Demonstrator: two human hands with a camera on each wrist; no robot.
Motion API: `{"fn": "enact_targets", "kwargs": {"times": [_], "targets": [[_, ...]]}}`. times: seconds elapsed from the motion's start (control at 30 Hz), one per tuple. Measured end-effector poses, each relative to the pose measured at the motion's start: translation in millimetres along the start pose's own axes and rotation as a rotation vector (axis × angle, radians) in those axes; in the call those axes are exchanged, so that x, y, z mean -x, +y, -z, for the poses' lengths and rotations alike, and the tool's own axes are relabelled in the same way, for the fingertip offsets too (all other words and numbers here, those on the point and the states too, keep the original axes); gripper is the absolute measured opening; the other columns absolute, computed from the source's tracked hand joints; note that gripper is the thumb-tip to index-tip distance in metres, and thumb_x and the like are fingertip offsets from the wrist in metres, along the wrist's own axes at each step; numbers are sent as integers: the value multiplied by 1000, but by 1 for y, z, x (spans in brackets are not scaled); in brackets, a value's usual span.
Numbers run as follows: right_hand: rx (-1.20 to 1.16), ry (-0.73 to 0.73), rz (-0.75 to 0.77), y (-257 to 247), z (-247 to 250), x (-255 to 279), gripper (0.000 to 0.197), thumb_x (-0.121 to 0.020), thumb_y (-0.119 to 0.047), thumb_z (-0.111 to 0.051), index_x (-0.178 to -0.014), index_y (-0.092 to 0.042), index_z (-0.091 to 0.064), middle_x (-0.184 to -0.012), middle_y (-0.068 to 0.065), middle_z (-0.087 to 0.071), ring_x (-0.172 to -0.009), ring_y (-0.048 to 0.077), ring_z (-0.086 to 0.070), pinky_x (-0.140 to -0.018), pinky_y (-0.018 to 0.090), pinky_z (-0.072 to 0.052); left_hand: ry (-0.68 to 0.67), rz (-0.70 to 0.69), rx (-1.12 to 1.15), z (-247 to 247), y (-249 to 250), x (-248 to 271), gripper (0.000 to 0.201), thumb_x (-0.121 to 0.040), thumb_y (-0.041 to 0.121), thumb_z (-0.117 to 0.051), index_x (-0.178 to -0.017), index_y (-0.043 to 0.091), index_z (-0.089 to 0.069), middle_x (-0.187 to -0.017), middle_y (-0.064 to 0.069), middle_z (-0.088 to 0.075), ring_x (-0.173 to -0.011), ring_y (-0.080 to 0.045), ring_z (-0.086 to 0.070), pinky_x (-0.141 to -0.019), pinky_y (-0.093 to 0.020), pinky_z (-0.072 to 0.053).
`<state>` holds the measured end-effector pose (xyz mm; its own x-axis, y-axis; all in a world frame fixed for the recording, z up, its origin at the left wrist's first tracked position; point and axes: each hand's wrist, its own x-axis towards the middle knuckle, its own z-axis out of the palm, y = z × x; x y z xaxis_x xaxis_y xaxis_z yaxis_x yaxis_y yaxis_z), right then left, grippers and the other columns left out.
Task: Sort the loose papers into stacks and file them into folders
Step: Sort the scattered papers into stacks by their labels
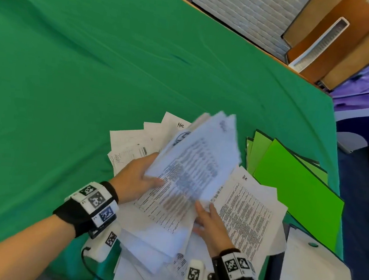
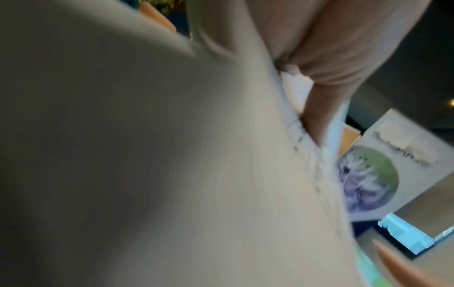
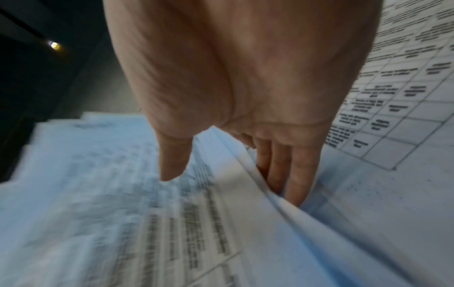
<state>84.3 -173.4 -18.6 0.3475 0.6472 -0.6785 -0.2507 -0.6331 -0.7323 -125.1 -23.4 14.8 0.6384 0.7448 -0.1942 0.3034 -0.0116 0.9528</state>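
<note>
Blurred paper sheaf (image 1: 195, 164) hides left hand's (image 1: 136, 177) fingertips.

Our left hand (image 1: 136, 177) at lower centre of the head view, thumb laid flat, fingers tucked out of sight (banded wrist behind), our right hand (image 1: 212, 223) lower right, fingers (image 3: 298, 184) straight, thumb apart, both forearms entering from the bottom edge

You have two hands in view, the left hand (image 1: 136, 177) and the right hand (image 1: 211, 224); two wrist bands (image 1: 93, 203), one on each; green folders (image 1: 297, 189), at least three overlapping, exact count unclear; one white folder (image 1: 315, 279); loose papers (image 1: 188, 175) too many and too overlapped to count.
</note>
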Motion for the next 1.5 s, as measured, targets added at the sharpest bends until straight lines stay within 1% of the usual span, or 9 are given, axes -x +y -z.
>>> {"fn": "enact_targets", "kwargs": {"times": [0.2, 0.3, 0.4, 0.5, 0.73, 0.97, 1.13, 1.33, 1.5], "targets": [[-79, 103, 195, -36, 9, 27, 77, -60, -50, -85, -120, -9, -61, -110, 3, -72, -99, 17, -69, -90, 34, -54, -153, -95, 186, 32, 35, -5, 66, -75, 32, -81, -133, 27, -49, -126, 9, -65, -113, -11, -64, -93, -32, -53], [-15, 241, 435, -64, -8, 41, 64, -64, -41, -85, -113, -6, -61, -96, 2, -74, -92, 24, -70, -80, 36, -58, -19, -154, 55, 14, 44, -14, 56, -84, 26, -75, -133, 29, -48, -120, 11, -64, -103, 1, -62, -84, -18, -50], [-41, 296, 649, -92, -23, 63, 23, -76, -21, -79, -96, -18, -67, -89, -8, -74, -88, 11, -70, -80, 27, -56, 305, -186, 100, -7, 54, -16, 19, -89, 12, -68, -90, 26, -55, -70, 4, -56, -55, -1, -50, -54, -17, -43], [-111, 295, 782, -105, -26, 80, 22, -80, -9, -74, -99, 0, -67, -89, -7, -74, -88, 8, -69, -77, 19, -53, 365, -218, 315, -9, 68, -16, 27, -83, 11, -74, -107, 11, -63, -95, -1, -71, -85, -8, -68, -73, -23, -56], [-78, 268, 710, -91, -19, 75, 38, -71, -1, -79, -106, -9, -65, -96, -1, -75, -90, 11, -70, -72, 17, -53, 353, -280, 337, 8, 70, -23, 97, -52, 45, -94, -128, 15, -42, -124, -5, -59, -112, -20, -62, -91, -49, -54], [-228, 278, 700, -79, -23, 70, 40, -75, 7, -73, -103, -20, -63, -96, -8, -74, -91, 6, -69, -70, 15, -54, 285, -284, 313, 4, 77, -26, 75, -64, 24, -90, -125, 16, -48, -111, 6, -66, -103, -7, -65, -81, -25, -57], [-248, 296, 740, -82, -36, 65, 34, -81, 0, -71, -110, -17, -65, -105, 1, -73, -100, 15, -68, -78, 24, -56, 177, -236, 376, -4, 70, -27, 72, -69, 28, -88, -131, 19, -52, -119, 1, -68, -112, -17, -64, -92, -47, -54], [-197, 327, 689, -76, -37, 61, 36, -80, -8, -75, -113, -18, -64, -106, -5, -72, -100, 11, -67, -85, 30, -57, 324, -351, 336, -13, 74, -29, 70, -82, 15, -76, -140, 13, -37, -127, 3, -58, -117, -9, -59, -92, -25, -53], [-190, 368, 673, -69, -29, 57, 30, -82, -6, -71, -105, -23, -64, -100, -11, -73, -95, 4, -67, -73, 15, -53, 430, -462, 219, -6, 80, -36, 42, -99, 22, -56, -139, 14, -52, -134, -2, -59, -125, -17, -56, -102, -44, -49]]}}
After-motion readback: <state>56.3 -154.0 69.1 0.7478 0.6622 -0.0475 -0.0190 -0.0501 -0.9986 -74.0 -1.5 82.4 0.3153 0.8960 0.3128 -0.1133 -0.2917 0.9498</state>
